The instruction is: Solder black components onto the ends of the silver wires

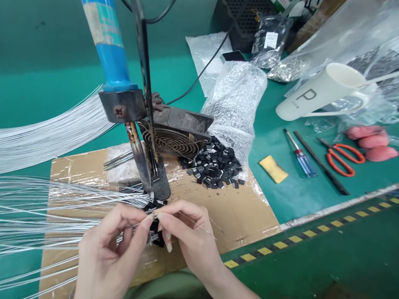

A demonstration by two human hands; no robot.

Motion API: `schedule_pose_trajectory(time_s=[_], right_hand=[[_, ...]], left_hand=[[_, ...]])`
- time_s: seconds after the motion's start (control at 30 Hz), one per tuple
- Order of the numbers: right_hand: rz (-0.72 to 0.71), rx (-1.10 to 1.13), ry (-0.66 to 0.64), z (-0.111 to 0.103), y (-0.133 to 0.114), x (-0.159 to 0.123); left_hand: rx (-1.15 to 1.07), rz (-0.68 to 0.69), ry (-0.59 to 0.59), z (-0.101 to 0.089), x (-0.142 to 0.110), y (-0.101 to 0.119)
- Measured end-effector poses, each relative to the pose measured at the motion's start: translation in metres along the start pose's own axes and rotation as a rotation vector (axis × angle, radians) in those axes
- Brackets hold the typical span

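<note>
My left hand (113,246) pinches with thumb and forefinger right against the fingertips of my right hand (191,232). Between the two pinches is the end of a thin white wire, mostly covered by the fingers. A thin strand (198,226) sticks out to the right over my right hand. Just beyond my fingertips, white wires (116,196) end in small black connectors (160,203). Above them a soldering iron (111,52) with a blue handle hangs in a stand, tip downward, close to the wire ends.
Loose black connectors (216,164) lie heaped by a dark fan (173,137) on the cardboard (244,209). More white wires (49,146) lie at the left. To the right are a yellow sponge (274,168), screwdriver (301,157), black rod (321,162), orange-handled scissors (343,157) and white mug (318,93).
</note>
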State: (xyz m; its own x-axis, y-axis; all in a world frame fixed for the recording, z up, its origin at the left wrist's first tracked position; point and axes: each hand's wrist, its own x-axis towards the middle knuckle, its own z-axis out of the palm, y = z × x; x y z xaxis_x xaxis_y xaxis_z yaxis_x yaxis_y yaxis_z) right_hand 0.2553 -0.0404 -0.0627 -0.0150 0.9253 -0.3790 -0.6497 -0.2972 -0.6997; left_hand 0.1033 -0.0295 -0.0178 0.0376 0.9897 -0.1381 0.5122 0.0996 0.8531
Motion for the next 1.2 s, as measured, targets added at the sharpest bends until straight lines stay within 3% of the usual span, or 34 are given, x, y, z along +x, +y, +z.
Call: schedule_pose_trajectory(time_s=[0.17,0.37,0.53,0.83,1.2], right_hand=[[0.071,0.014,-0.024,-0.003,-0.007,0.002],[0.151,-0.004,-0.062,-0.007,-0.018,0.005],[0.146,-0.012,-0.085,-0.009,-0.015,0.004],[0.132,0.010,-0.088,-0.009,-0.010,0.003],[0.173,0.008,-0.075,-0.009,-0.014,0.004]], left_hand=[[0.010,0.049,-0.046,-0.003,0.003,-0.002],[-0.019,0.006,-0.099,-0.008,0.007,0.006],[0.011,-0.058,-0.082,-0.008,0.006,0.007],[0.010,-0.002,-0.076,-0.005,0.006,0.000],[0.012,-0.042,-0.115,-0.010,0.006,0.004]])
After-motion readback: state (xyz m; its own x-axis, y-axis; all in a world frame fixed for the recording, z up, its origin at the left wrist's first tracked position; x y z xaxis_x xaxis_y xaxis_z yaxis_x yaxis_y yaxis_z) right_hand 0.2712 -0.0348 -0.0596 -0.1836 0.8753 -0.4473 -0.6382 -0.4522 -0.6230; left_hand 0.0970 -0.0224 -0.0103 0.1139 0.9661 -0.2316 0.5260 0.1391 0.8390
